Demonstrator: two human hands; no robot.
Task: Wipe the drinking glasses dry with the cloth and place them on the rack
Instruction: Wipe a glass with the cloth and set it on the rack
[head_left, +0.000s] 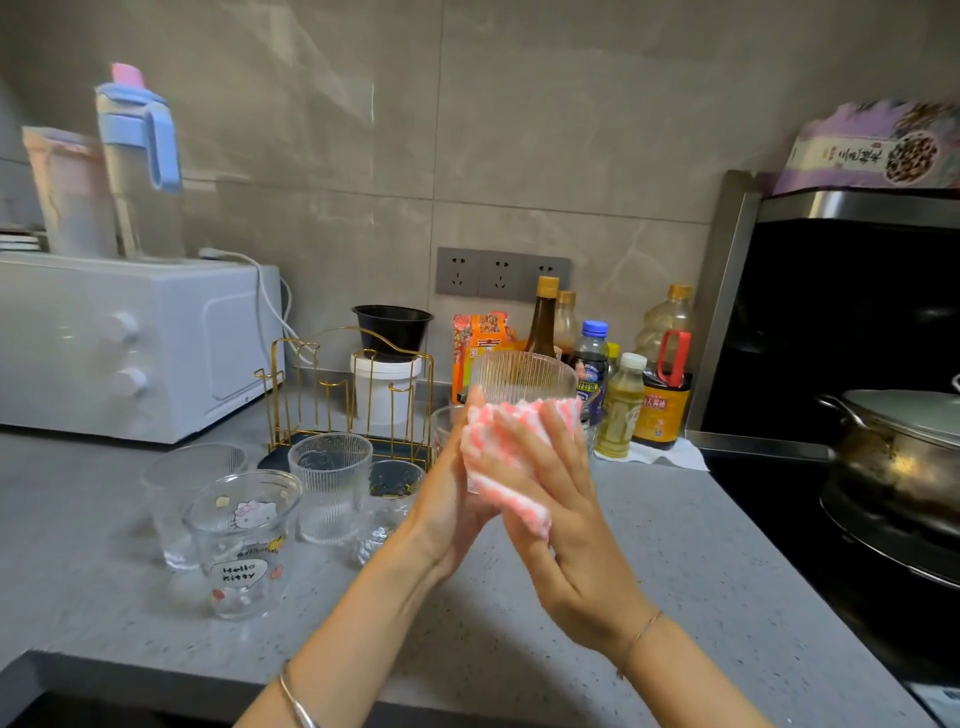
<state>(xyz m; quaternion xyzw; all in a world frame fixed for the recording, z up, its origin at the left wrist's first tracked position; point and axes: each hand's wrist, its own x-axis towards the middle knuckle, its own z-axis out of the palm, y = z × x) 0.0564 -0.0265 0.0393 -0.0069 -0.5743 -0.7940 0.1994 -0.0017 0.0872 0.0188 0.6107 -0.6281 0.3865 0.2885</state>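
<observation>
Head view | left hand (451, 488) grasps ribbed glass (523, 375) | right hand (563, 525) grasps cloth (496, 449) wrapped round it

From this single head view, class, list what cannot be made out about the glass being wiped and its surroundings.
Head view only:
Ribbed glass, lower half: wrapped by the cloth and right hand.
Left hand, fingers: behind that glass.
Small glass beyond the left hand: mostly hidden by it.
Pot: cut off by the right edge.
</observation>
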